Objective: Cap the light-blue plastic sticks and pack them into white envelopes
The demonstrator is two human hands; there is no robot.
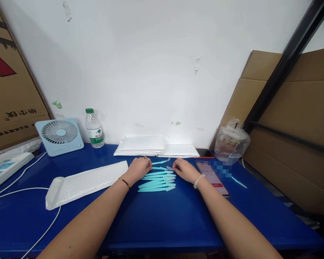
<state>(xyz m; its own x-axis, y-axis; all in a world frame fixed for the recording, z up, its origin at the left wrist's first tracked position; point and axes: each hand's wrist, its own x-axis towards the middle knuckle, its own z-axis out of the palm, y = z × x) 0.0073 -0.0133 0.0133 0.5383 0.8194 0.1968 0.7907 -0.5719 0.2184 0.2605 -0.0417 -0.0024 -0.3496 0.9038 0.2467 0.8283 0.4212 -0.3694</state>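
Observation:
Several turquoise eyebrow razors [156,182] lie side by side in a row on the blue table, handles to the left. Above the row, my left hand [140,169] is closed, its fingertips pinching the handle end of one eyebrow razor [160,168]. My right hand [184,169] is closed too, thumb and finger on a small clear blade cap [170,168] at that razor's tip. Just beyond lies another razor [160,163], with a loose clear cap [169,159] close to its tip.
A white padded envelope [89,183] lies at left, more envelopes [143,144] against the wall. A fan [61,135], water bottle [95,129] and power strip [8,169] stand left. Right are a phone [209,176], bagged drink cup [230,142] and single razor [240,182].

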